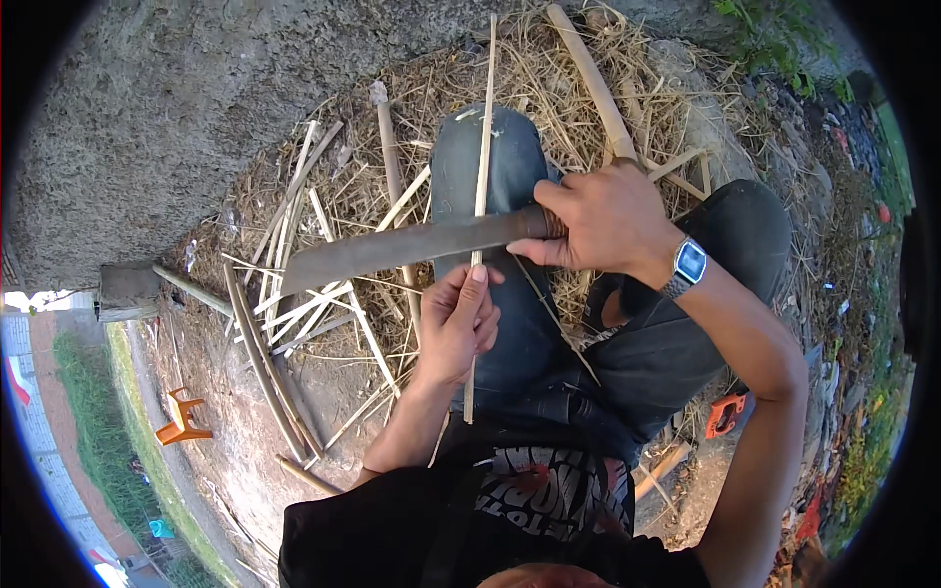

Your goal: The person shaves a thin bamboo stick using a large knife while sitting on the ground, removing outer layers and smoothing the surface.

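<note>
My right hand (610,218), with a watch on its wrist, is closed round the dark handle of a machete (402,247). The broad, worn blade points left and lies across a thin pale strip of split wood or bamboo (485,127). My left hand (461,318) pinches that strip between thumb and fingers just below the blade. The strip runs lengthwise over my bent knee in dark trousers (505,162), its far end reaching past the knee and its near end below my left hand. Where the edge meets the strip is partly hidden by the blade.
Several pale split strips (323,309) lie on the ground at left, beside long brown poles (260,363). A thick pole (593,83) rests on straw shavings (529,73). An orange-handled saw (725,416) is at right. An orange chair (183,416) stands far left. A rough grey wall (176,127) borders the upper left.
</note>
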Demonstrator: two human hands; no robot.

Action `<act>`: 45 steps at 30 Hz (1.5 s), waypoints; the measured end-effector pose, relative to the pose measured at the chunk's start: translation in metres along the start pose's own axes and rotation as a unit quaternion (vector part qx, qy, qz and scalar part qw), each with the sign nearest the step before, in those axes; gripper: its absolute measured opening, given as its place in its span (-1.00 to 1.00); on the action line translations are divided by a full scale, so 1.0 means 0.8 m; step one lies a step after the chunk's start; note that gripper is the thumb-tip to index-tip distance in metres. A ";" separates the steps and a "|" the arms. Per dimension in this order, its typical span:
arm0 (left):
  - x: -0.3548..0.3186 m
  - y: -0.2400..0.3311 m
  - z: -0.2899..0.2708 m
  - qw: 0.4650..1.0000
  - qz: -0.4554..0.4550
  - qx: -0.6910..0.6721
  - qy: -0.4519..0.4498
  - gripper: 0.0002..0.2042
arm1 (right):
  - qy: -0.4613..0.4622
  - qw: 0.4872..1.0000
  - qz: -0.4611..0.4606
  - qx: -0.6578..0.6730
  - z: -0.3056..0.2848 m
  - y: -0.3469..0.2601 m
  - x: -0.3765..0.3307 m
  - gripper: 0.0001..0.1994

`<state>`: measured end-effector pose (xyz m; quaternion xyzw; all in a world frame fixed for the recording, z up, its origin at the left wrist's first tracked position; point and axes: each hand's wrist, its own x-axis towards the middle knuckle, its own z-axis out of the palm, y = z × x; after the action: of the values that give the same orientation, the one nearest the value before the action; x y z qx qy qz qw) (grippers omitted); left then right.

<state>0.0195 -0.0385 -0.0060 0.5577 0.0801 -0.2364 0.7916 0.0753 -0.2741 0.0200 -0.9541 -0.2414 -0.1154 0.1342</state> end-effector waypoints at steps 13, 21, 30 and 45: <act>-0.021 0.001 -0.009 1.000 0.003 0.006 -0.010 -0.71 | 0.078 0.996 0.032 -0.017 0.000 0.046 0.021 -0.31; -0.033 0.008 -0.021 0.999 -0.032 0.022 -0.031 -0.70 | 0.087 0.972 0.212 -0.042 -0.032 0.076 0.037 -0.33; -0.025 0.030 -0.020 0.998 -0.058 -0.020 -0.014 -0.63 | 0.049 0.986 0.160 0.012 -0.018 0.036 0.010 -0.36; -0.042 0.017 -0.049 0.999 0.002 0.043 0.012 -0.59 | 0.137 0.942 0.274 0.139 -0.047 0.088 0.010 -0.27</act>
<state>0.0018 0.0106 0.0039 0.5942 0.0783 -0.2316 0.7662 0.1105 -0.3419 0.0433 -0.9300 0.0363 -0.1693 0.3242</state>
